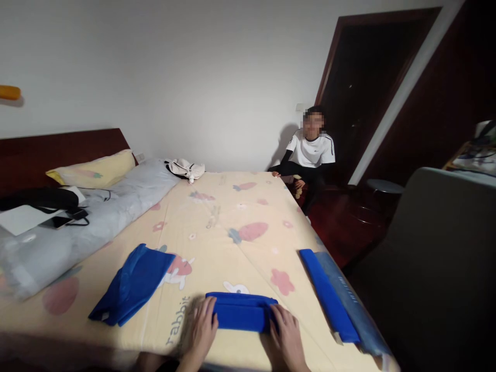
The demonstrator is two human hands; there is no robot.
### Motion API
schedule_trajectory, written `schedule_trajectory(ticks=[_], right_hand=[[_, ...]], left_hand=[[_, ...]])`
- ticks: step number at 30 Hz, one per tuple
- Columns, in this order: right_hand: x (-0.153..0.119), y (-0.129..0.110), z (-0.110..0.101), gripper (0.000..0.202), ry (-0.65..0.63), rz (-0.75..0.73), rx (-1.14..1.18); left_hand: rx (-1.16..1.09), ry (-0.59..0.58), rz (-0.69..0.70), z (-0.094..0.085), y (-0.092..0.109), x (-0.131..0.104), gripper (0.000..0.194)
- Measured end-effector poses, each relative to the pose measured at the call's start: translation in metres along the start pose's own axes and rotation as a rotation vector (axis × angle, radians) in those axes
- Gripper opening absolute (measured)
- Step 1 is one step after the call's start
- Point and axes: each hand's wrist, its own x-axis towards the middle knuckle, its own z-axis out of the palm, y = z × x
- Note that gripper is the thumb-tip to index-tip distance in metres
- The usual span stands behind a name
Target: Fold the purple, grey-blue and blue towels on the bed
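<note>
A folded blue cloth (242,315) lies crosswise on the bed near its front edge, in a compact rectangle with a fold line along its length. At its left end my left hand (204,323) grips the edge, thumb toward the near side. The opposite end is held by my right hand (285,330), fingers curled over the fabric. To the left, another blue cloth (134,284) lies loosely spread with a small pale tag at its near corner. A narrow folded blue cloth (329,297) rests at the right, beside a grey-blue folded cloth (354,299) bearing pale lettering.
The bed's printed sheet (217,232) spans the middle. A rolled grey quilt (127,206), yellow pillow (96,170), phone (62,222) and white bag (184,168) are along the left and back. A person (312,152) sits at the far right corner. A grey panel (437,268) stands right.
</note>
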Motion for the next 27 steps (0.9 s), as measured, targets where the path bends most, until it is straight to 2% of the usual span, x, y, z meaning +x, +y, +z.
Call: schedule_trajectory(ticks=[3,6,9,13,16,20,24,27], right_hand=[[-0.005,-0.028,0.008,0.057,-0.154,-0.199,0.014],[-0.013,-0.036,0.018,0.066,-0.206,-0.212,-0.026],[-0.021,-0.017,0.02,0.066,-0.22,-0.125,-0.065],[-0.018,0.012,0.007,0.064,-0.276,0.0,-0.056],[0.004,0.013,-0.006,0.056,-0.328,0.034,0.015],[0.05,0.004,-0.013,0.044,-0.357,0.148,0.037],[0.081,0.005,-0.005,0.042,-0.334,0.215,-0.03],[0.087,0.007,0.001,0.041,-0.306,0.242,-0.085]], left_hand=[[-0.006,-0.167,0.261,0.0,0.03,-0.005,0.068],[0.023,-0.278,0.322,-0.004,0.038,-0.008,0.079],[0.067,-0.302,0.306,-0.009,0.019,-0.011,0.082],[0.065,-0.288,0.298,-0.014,-0.014,-0.009,0.082],[-0.097,-0.285,0.2,-0.014,-0.024,0.006,0.074],[-0.265,-0.255,-0.126,-0.006,-0.025,0.046,0.046],[-0.225,-0.225,-0.27,0.007,-0.03,0.079,0.03],[-0.151,-0.197,-0.351,0.014,-0.032,0.087,0.033]])
